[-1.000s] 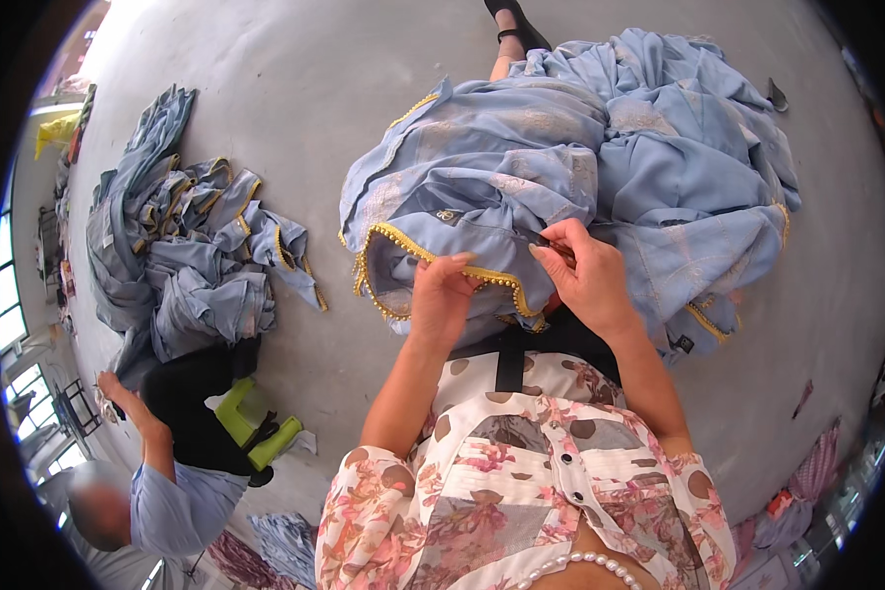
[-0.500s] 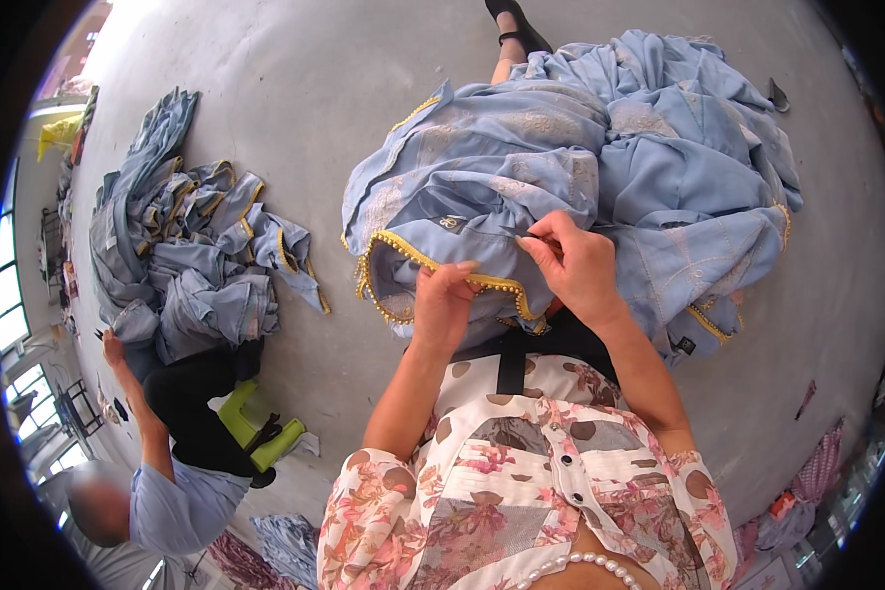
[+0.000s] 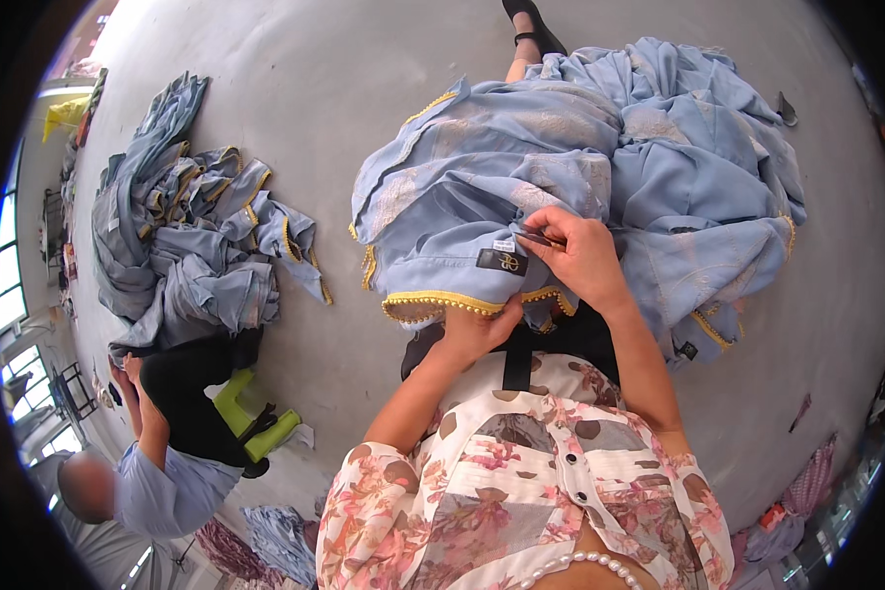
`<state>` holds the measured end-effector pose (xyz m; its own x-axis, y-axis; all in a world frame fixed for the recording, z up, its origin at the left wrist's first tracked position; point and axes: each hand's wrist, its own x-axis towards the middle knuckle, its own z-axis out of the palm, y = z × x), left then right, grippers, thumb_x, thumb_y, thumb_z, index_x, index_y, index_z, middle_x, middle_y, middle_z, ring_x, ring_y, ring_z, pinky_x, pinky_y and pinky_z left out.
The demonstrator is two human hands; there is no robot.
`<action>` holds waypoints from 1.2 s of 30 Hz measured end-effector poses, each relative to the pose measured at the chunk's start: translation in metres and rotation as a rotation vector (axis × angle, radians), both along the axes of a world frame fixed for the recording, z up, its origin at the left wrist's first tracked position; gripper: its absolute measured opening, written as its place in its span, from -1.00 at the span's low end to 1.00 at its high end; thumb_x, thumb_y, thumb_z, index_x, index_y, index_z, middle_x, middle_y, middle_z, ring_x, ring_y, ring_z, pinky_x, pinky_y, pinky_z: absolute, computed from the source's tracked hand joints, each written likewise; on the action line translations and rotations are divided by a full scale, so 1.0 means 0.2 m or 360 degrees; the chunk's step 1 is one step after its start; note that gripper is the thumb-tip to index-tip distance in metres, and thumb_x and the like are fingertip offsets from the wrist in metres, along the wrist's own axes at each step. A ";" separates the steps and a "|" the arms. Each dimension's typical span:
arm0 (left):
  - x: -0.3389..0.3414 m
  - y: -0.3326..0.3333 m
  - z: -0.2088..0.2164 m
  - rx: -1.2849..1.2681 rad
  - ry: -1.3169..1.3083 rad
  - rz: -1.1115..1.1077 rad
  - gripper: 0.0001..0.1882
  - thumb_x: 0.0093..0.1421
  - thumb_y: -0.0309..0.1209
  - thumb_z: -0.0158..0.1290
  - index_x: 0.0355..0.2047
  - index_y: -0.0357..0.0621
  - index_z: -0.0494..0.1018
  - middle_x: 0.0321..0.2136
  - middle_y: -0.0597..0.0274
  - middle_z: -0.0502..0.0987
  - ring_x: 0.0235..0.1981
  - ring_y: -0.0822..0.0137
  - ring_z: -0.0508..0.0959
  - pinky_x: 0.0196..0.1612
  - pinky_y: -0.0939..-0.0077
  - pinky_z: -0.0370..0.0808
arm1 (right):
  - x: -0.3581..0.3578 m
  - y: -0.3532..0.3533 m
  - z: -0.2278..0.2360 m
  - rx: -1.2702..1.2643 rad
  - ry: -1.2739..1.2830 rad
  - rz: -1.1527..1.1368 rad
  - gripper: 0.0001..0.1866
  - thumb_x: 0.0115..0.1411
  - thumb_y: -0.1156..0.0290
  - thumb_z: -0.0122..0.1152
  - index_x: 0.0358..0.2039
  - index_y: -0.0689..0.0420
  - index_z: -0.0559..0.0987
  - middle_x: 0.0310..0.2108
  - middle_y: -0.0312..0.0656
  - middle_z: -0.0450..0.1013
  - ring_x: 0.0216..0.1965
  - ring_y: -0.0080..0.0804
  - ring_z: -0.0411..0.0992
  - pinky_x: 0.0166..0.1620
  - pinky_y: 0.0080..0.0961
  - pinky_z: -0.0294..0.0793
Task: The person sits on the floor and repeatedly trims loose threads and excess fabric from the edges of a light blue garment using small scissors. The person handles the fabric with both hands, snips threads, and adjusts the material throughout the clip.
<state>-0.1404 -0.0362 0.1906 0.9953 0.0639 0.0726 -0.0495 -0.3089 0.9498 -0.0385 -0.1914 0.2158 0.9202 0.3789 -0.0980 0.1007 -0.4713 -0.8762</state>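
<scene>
A light blue embroidered garment with yellow beaded trim lies bunched across my lap. My left hand grips its trimmed edge, thumb on top and the other fingers partly hidden underneath. Above that edge, a black label and a small white tag lie face up on the cloth. Just right of the labels, my right hand is closed in a pinch. A small dark piece shows at its fingertips against the fabric, too small to name.
More blue cloth spreads to the right, with another dark label low on it. A co-worker sits at the left on a lime-green stool, hands at a second blue pile. A small dark object lies on the floor.
The trimmed edge has been turned and flattened, bringing the black label and white tag into full view. My left hand has moved slightly right and toward me. The right hand has shifted slightly.
</scene>
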 end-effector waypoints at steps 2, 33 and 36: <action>0.01 0.00 -0.03 0.0365 -0.0306 -0.0132 -0.79 -0.06 -0.55 0.16 -0.34 -0.14 0.52 -0.45 0.16 0.54 -0.42 0.15 0.54 -0.30 0.32 0.45 | 0.00 -0.03 -0.02 0.0264 0.0165 -0.0156 -0.83 0.11 0.39 0.27 -0.39 0.21 0.51 -0.68 -0.31 0.40 -0.67 -0.56 0.32 -0.56 -0.59 0.27; 0.54 0.49 0.03 0.0438 -0.0047 0.0474 -0.72 0.08 -0.39 0.18 -0.16 -0.13 0.54 -0.15 0.19 0.55 -0.19 0.38 0.54 -0.26 0.57 0.44 | -0.48 -1.02 0.22 0.0285 0.0467 -0.0293 -0.72 -0.20 0.73 -0.13 -0.45 0.29 0.49 -0.47 -0.16 0.48 -0.37 -0.50 0.43 -0.25 -0.66 0.36; 0.75 0.57 -0.18 0.0865 -0.0080 0.0426 -0.57 0.06 -0.21 0.20 -0.09 -0.13 0.50 -0.08 0.08 0.51 -0.10 0.19 0.50 -0.09 0.40 0.42 | -0.65 -1.13 0.09 -0.0264 0.0854 -0.0155 -0.71 -0.27 0.67 -0.10 -0.45 0.28 0.49 -0.47 -0.29 0.44 -0.44 -0.65 0.32 -0.35 -0.76 0.26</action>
<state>0.0092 0.0776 0.1554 0.9443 0.2523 0.2113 0.0565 -0.7568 0.6512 -0.1694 -0.4173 0.2348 0.7551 0.2347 -0.6121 -0.3886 -0.5917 -0.7063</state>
